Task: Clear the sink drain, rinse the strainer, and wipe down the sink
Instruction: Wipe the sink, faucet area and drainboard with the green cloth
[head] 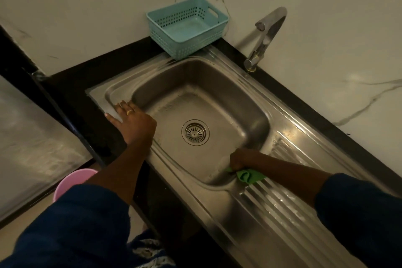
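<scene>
teal basket [187,28] at 12 o'clock on the counter, nothing in it. sink [250,102] basin holds only the strainer [195,132], seated in the drain at centre. pink bucket [72,180] at 8 o'clock, contents hidden. left hand [132,123] flat, fingers spread, on sink rim at 9 o'clock. right hand [242,159] clenched on green cloth [250,176], pressed to the basin edge at 5 o'clock.

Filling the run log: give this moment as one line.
phase: wiping | right hand: grips green cloth at sink near edge | left hand: flat on rim | strainer: in drain
</scene>
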